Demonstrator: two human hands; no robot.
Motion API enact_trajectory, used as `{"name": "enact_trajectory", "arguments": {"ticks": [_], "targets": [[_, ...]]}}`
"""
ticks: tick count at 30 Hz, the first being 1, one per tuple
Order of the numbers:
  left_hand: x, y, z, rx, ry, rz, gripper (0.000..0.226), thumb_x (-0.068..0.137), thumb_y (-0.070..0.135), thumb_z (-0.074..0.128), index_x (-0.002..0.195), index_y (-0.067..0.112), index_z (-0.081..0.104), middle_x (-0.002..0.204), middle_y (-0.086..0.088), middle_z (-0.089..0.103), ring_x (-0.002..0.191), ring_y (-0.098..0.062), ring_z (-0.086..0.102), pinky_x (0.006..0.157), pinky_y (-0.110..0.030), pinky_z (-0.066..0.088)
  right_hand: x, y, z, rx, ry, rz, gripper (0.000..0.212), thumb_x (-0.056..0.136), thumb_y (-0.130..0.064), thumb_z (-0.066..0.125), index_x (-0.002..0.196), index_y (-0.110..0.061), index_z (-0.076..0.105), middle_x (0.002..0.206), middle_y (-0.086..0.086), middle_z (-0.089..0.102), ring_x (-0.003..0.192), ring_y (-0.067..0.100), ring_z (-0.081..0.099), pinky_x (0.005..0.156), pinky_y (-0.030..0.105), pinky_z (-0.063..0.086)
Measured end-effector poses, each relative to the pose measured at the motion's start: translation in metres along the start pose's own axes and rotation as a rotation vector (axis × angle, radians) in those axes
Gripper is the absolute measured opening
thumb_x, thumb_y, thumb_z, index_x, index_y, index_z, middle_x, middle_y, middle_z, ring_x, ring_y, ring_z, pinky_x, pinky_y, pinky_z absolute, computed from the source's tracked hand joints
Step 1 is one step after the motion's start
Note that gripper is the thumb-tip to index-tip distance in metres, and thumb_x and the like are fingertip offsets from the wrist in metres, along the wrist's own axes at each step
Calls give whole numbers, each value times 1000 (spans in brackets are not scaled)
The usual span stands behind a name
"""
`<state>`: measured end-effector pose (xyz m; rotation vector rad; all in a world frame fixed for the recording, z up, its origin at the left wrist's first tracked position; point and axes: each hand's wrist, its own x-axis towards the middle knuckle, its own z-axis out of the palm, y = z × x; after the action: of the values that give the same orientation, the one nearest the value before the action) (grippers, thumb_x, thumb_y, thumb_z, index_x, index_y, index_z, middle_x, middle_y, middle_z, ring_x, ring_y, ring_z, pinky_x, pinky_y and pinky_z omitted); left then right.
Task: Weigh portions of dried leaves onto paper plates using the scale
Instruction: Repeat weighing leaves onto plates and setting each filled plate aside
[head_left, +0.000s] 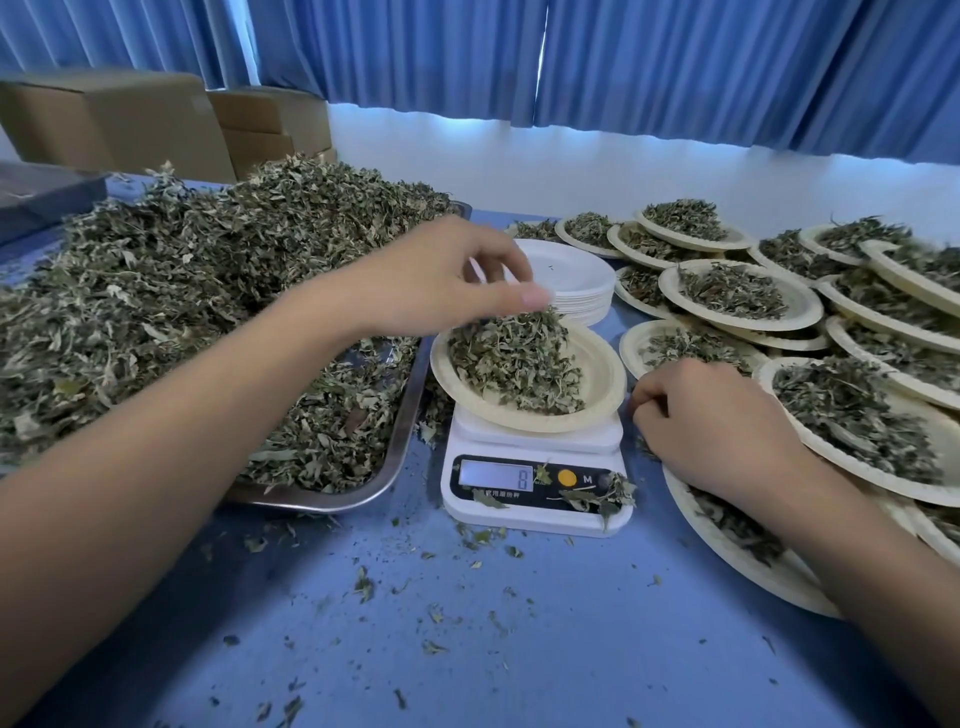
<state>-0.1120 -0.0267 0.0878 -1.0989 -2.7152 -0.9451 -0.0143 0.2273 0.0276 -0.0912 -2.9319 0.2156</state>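
A white kitchen scale (535, 488) stands on the blue table, its display lit with an 8 showing. On it rests a paper plate (602, 387) carrying a heap of dried leaves (514, 358). My left hand (441, 275) hovers over that plate, fingers spread loosely downward, leaves dropping from under the thumb. My right hand (711, 421) rests beside the scale on the right, fingers curled, at the edge of filled plates; whether it holds leaves is hidden. A big pile of dried leaves (182, 291) fills a metal tray (400, 457) on the left.
Many filled paper plates (737, 296) overlap at the right. A stack of clean white plates (571, 286) stands behind the scale. Leaf crumbs litter the blue table (467, 623). Cardboard boxes (130, 119) and blue curtains stand at the back.
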Motion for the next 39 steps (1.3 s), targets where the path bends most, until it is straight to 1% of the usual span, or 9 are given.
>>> {"name": "enact_trajectory", "arguments": {"ticks": [4,7,12,17,24,27,31,33,39], "targets": [[1,11,27,328,-50,77,41,84,55,73,115,29,72,98,21,61,90,-3,58,85,-24,45,0,0,2,0,11,-5,25,88,-18,50,79,-28,71,70,-6,68,73,25,64,63,33,55],[1,14,25,220,115,94,12,86,28,78,98,23,77,83,23,64,76,10,57,77,-15,46,1,1,4,0,18,-6,25,87,-18,51,78,-29,71,70,-6,68,73,25,63,60,31,51],[1,16,7,-6,322,47,10,83,12,80,93,13,77,78,10,69,60,12,55,65,-12,46,2,3,5,-5,30,-13,25,88,-18,51,79,-29,72,69,-7,67,72,24,63,58,30,49],[-1,10,-16,57,341,-34,10,84,8,78,94,10,77,84,-2,73,51,12,52,55,-5,38,2,4,6,-7,35,-23,25,88,-19,51,79,-29,72,69,-7,67,71,24,63,56,29,46],[-7,-2,-43,17,356,-128,14,85,5,78,98,4,75,87,-18,73,67,-16,65,75,-43,60,2,3,5,-13,27,-23,24,89,-19,51,80,-29,72,70,-6,68,70,24,62,56,28,44],[-8,1,-40,-159,284,-94,15,85,2,77,99,1,74,88,-20,74,66,-12,68,67,-27,61,2,3,5,-17,22,-24,25,89,-20,51,83,-30,72,77,-4,70,74,26,64,59,30,47],[-6,5,-30,-46,214,-70,11,84,3,78,93,7,77,85,-11,76,80,-29,73,80,-44,61,2,2,5,-21,30,-21,25,88,-19,50,81,-29,72,77,-4,70,75,27,64,61,32,51],[-5,-1,-34,26,242,-89,9,84,5,79,91,10,77,82,-6,76,72,-19,71,78,-42,60,3,3,5,-20,33,-22,25,88,-19,50,80,-29,71,74,-5,69,72,25,63,57,30,48],[-11,-42,-68,278,157,-410,10,81,12,82,78,17,74,68,4,73,62,-9,67,52,-26,49,2,3,6,-30,31,-12,25,88,-19,50,82,-30,72,75,-6,68,73,25,63,54,28,43]]}}
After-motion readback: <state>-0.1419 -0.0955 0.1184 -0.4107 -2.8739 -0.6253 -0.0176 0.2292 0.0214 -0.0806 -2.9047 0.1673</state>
